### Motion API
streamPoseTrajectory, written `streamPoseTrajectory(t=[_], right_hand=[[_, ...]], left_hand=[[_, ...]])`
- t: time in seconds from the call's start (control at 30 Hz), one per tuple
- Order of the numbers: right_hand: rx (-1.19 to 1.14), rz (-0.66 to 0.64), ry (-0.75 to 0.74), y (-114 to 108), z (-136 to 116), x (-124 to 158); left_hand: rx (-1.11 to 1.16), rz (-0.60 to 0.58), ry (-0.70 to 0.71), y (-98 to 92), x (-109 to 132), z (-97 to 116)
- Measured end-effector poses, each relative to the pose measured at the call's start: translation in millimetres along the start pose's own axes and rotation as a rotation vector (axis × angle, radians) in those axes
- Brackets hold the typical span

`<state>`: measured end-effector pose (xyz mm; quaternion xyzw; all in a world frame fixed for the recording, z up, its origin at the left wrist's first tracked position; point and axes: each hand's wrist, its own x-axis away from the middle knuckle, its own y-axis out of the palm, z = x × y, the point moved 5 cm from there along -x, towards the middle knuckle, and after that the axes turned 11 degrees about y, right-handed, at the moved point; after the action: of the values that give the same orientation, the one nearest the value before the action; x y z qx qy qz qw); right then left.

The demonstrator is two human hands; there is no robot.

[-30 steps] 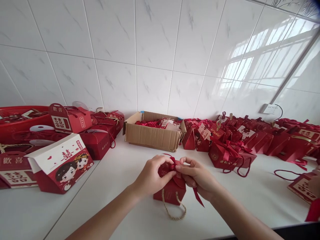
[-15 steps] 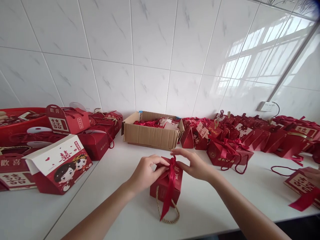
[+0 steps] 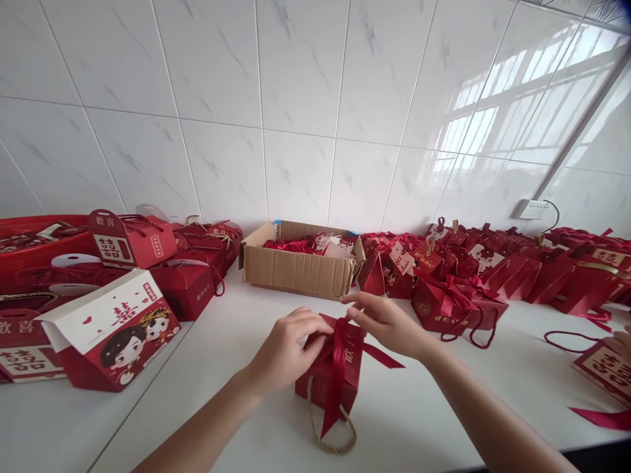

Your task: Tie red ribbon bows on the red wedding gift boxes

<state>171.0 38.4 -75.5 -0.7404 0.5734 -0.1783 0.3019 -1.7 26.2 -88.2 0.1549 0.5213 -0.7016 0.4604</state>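
Observation:
A small red gift box [image 3: 329, 376] with a tan rope handle [image 3: 331, 432] stands on the white counter [image 3: 236, 341] in front of me. A red ribbon [image 3: 337, 368] is tied at its top, one tail hanging down the front and another sticking out to the right. My left hand [image 3: 283, 349] grips the top left of the box, fingers closed on the ribbon knot. My right hand [image 3: 385, 321] pinches the ribbon at the knot from the right.
An open cardboard box [image 3: 298, 264] with red ribbons stands behind. Several finished red gift boxes [image 3: 458, 289] crowd the right back. Larger red-and-white boxes [image 3: 111, 332] sit at the left. Another person's hand [image 3: 622, 341] and a flat red box [image 3: 604, 368] lie at far right.
The ribbon went from a pinched bundle to a knot with tails hanging down and out to the right. My right hand lifted a little. The loose ribbon at far right dropped lower.

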Motion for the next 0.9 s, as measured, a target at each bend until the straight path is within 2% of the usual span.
streamPoseTrajectory(t=[0.07,0.13,0.23,0.33,0.43,0.7,0.9], right_hand=[[-0.076,-0.064,-0.008,10.7,0.1,-6.4],[-0.117,-0.056,-0.068,15.6,-1.8,-8.2],[-0.089,0.018,-0.247,15.4,-5.9,-2.9],[0.033,0.073,-0.473,17.1,-7.0,6.7],[0.140,0.104,-0.590,21.9,-2.0,12.4],[0.199,0.019,-0.575,29.5,6.5,12.8],[0.148,-0.034,-0.573,28.2,7.5,13.8]], left_hand=[[-0.019,-0.012,0.009,-0.3,1.1,0.4],[-0.047,-0.015,0.025,-1.1,1.9,1.3],[-0.093,-0.014,0.054,-2.4,1.9,2.6],[-0.128,-0.013,0.073,-3.8,1.6,2.2],[-0.145,-0.010,0.066,-5.6,2.2,0.5],[-0.092,-0.100,-0.085,-7.1,4.6,-7.5],[-0.058,-0.103,-0.237,-13.1,4.0,-13.4]])
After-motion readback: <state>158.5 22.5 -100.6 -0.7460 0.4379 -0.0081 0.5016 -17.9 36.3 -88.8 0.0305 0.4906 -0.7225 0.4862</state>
